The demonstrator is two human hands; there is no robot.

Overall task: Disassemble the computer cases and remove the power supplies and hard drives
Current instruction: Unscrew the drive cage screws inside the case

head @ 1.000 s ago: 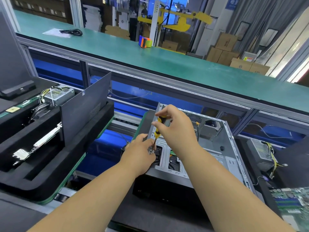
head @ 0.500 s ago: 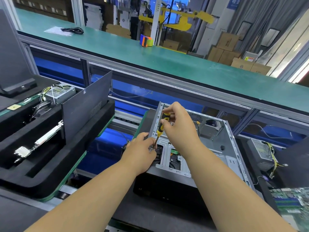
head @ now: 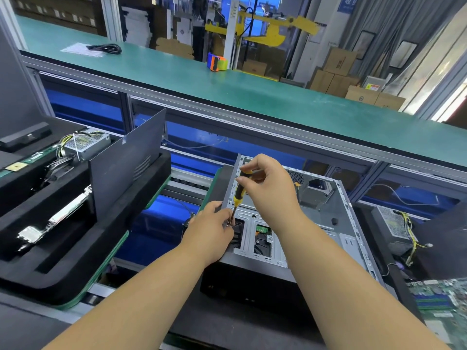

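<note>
gripping a yellow-and-black screwdriver [head: 238, 192] in the curled right hand [head: 267, 188], tip down at the open computer case [head: 318, 223] lying on its side at centre. pinching by the tip with the left hand [head: 212, 231]. showing no legible writing on case or tool.

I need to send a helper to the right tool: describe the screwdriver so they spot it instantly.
Find the open grey computer case lying at the centre of the bench. At its near left corner, the right hand holds the screwdriver upright, its tip down by the left hand. Its yellow-and-black handle is the only one there.
</note>
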